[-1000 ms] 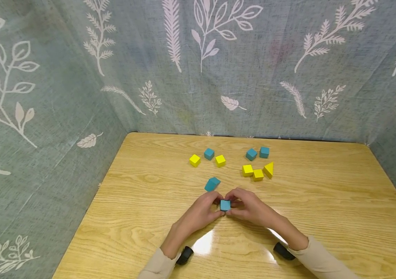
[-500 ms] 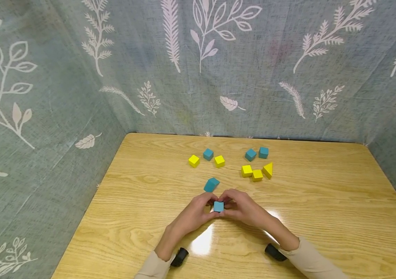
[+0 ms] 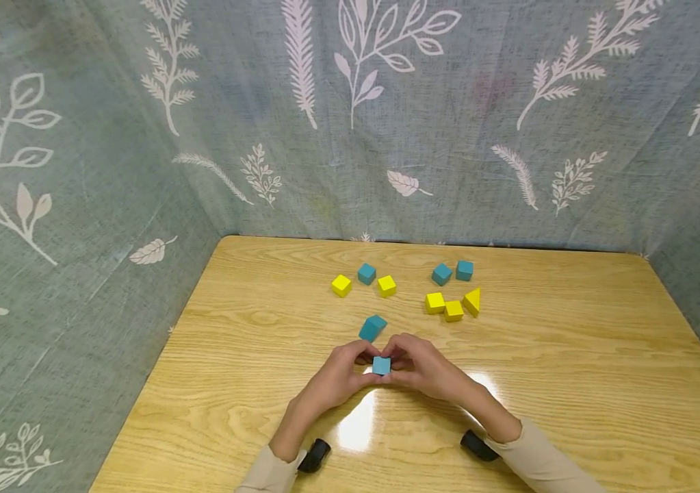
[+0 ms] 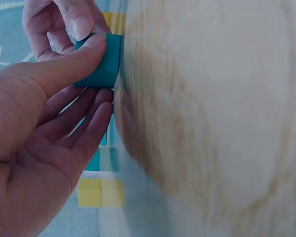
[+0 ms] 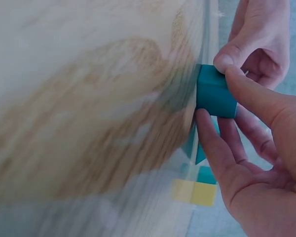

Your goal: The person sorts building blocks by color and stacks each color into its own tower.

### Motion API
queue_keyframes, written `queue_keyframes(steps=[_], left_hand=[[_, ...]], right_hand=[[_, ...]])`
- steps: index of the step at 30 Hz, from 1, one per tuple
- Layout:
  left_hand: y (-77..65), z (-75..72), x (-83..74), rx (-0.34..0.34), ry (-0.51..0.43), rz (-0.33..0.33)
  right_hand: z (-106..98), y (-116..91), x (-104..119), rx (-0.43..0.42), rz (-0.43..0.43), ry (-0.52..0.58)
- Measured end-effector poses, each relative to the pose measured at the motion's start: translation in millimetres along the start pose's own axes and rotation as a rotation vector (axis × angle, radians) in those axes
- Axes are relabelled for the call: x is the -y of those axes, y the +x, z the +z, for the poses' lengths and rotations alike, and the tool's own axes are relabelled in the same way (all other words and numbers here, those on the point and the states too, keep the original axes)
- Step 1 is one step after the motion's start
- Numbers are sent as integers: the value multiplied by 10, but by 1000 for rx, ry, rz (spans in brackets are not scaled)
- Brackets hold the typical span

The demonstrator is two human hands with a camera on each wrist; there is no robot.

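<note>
Near the front middle of the table, a small blue cube block [image 3: 381, 365] stands between both hands. From its left side my left hand [image 3: 334, 376] pinches it, thumb toward me and fingers behind. My right hand [image 3: 425, 368] holds the same cube from the right, its thumb near the left one. In the left wrist view the blue cube [image 4: 101, 66] shows under the left thumb; in the right wrist view the cube [image 5: 217, 91] appears to rest on the tabletop. Just beyond the hands lies a blue wedge-shaped block [image 3: 373, 327].
Farther back sit a blue cube [image 3: 367, 274] between two yellow cubes, and two more blue cubes [image 3: 442, 274] to the right. Two yellow cubes [image 3: 435, 302] and a yellow triangular block [image 3: 473, 301] lie before these. A patterned curtain [image 3: 350, 171] borders the wooden table [image 3: 571, 356].
Both hands have slid left with the blue cube between them, bringing it below the blue wedge-shaped block. The other blocks have shifted only slightly with the camera.
</note>
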State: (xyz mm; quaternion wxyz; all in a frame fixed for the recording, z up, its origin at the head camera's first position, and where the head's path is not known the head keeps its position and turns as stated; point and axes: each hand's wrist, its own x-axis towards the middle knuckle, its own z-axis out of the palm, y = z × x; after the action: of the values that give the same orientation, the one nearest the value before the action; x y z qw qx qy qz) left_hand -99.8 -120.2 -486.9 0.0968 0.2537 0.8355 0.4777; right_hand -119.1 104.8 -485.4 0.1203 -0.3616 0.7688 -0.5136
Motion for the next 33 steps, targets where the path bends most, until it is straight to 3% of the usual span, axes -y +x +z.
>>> queue_keyframes(steps=[7, 15, 27, 33], left_hand=[[0, 13, -6, -29, -59, -24], [-14, 24, -21, -36, -61, -24], [-6, 28, -9, -30, -34, -50], [-13, 29, 0, -29, -40, -46]], right_hand=[[-25, 1, -6, 11, 37, 7], [-106, 3, 19, 35, 61, -7], [-364, 58, -1, -120, 44, -169], [-544, 115, -52, -240, 18, -239]])
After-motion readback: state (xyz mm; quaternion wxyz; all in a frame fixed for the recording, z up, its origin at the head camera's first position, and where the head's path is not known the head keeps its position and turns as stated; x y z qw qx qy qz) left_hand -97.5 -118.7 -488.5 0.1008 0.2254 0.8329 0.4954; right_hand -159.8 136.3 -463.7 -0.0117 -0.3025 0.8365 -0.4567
